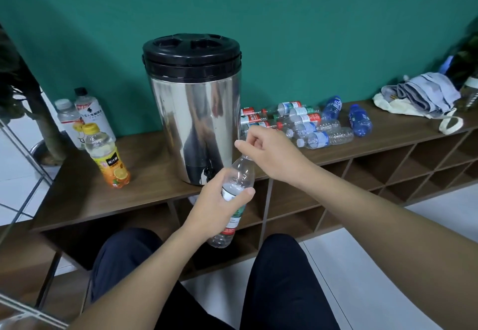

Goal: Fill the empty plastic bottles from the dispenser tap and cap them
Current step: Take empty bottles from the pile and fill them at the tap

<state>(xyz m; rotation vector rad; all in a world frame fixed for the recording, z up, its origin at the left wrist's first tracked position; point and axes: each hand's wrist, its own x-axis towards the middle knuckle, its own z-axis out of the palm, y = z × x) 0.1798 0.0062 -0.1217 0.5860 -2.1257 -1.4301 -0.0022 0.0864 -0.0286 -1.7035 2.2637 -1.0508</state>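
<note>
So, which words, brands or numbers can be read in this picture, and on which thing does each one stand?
None can be read with certainty.
Orange juice bottle: dark label patch with pale characters, too blurred.
White bottle: a line of dark characters, too small.
Held bottle, gripped by left hand and right hand: fine print, illegible.
Lying bottles: red, green and blue labels, unreadable.
Dispenser: no text visible.

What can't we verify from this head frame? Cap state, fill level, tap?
- Cap of the clear plastic bottle: right hand covers the neck; on, off or threaded cannot be told.
- Its fill level: left hand and the label wrap the middle.
- Black tap of the steel dispenser: partly behind the bottle; open or closed unclear.
- Labels: too small to read.
</note>
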